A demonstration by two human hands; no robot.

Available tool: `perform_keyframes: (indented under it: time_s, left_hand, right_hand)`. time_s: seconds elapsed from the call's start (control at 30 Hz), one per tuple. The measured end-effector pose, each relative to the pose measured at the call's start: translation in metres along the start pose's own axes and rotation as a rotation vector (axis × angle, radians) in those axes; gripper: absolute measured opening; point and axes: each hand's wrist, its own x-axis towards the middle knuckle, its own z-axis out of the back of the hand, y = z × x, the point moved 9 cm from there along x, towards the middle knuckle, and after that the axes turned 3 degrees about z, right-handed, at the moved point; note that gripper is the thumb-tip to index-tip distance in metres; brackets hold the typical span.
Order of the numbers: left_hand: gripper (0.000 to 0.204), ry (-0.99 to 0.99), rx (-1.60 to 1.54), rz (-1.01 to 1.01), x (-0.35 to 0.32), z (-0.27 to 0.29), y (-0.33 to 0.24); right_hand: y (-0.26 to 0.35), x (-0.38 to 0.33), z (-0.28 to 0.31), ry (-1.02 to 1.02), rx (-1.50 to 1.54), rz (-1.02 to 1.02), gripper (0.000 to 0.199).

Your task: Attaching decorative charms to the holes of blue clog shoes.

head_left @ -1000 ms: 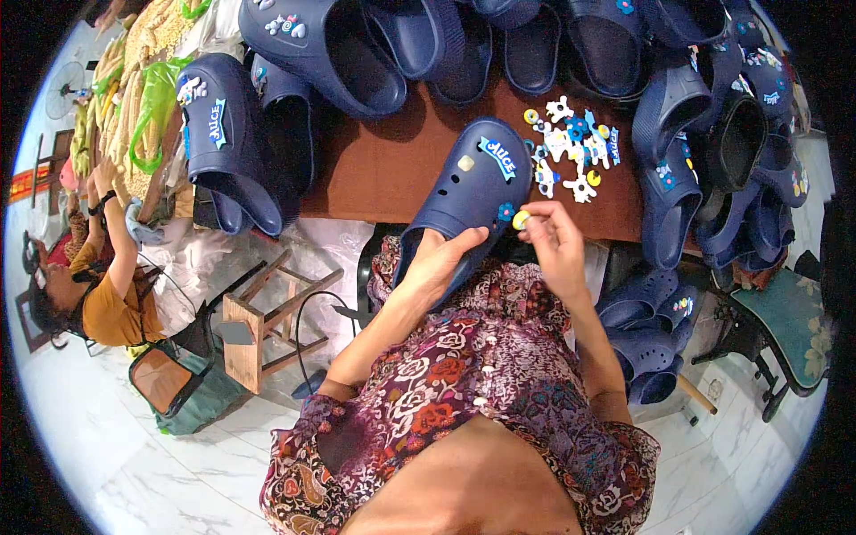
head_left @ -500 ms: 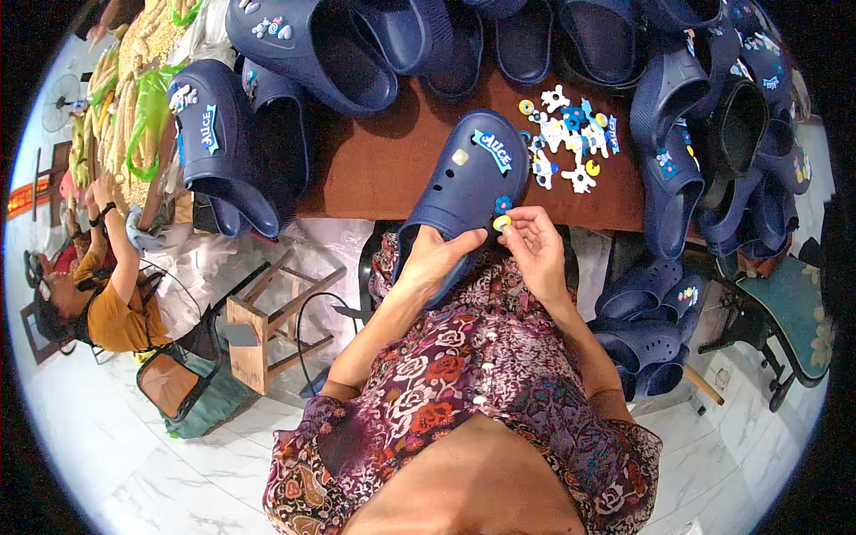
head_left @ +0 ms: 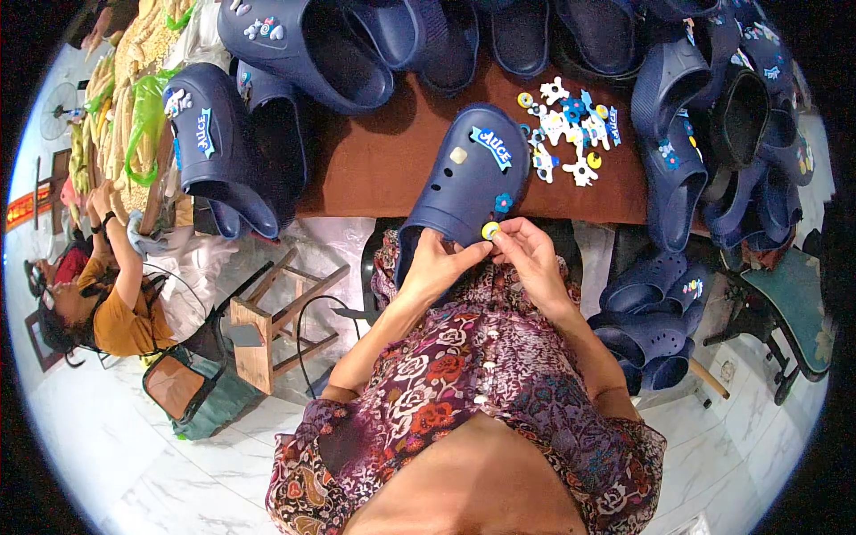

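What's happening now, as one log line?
left hand: gripping navy clog | right hand: holding yellow charm at clog | loose charms: on brown table

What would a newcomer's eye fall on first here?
Probably the dark blue clog at the centre, with the left-hand grip reaching into its opening and the right-hand grip pinching a small yellow-and-white charm by its right side. Next, the pile of colourful charms lying right of it on the brown tabletop, and the other dark blue clogs crowding around.
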Motion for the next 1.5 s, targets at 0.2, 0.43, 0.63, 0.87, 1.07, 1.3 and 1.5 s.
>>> perform_keyframes:
  time_s: [0.2, 0.43, 0.63, 0.87, 1.07, 1.3, 1.5]
  left_hand:
    - [0.036, -0.093, -0.001, -0.104, -0.006, -0.006, -0.007]
    - [0.026, -0.135, 0.043, -0.168, -0.005, 0.001, 0.004]
    - [0.024, -0.177, 0.160, -0.158, -0.006, 0.006, 0.013]
    - [0.029, -0.156, 0.055, -0.107, -0.007, 0.000, -0.002]
    - [0.035, -0.176, -0.010, -0.132, -0.004, 0.002, 0.008]
    - [0.046, -0.158, 0.001, -0.087, -0.002, -0.004, 0.008]
    - [0.041, -0.126, 0.036, -0.195, -0.001, -0.011, -0.008]
  right_hand:
    - [-0.010, 0.001, 0.006, 0.010, -0.017, -0.042, 0.016]
    - [-0.004, 0.007, 0.006, 0.044, 0.013, 0.007, 0.013]
    - [-0.006, 0.011, 0.003, 0.104, 0.064, -0.058, 0.013]
    - [-0.018, 0.009, 0.008, 0.094, 0.045, -0.065, 0.015]
    - [-0.037, -0.004, 0.003, 0.050, 0.114, -0.192, 0.018]
    - [-0.027, -0.004, 0.010, 0.045, -0.004, -0.071, 0.015]
    - [-0.011, 0.003, 0.032, -0.068, -0.143, 0.050, 0.012]
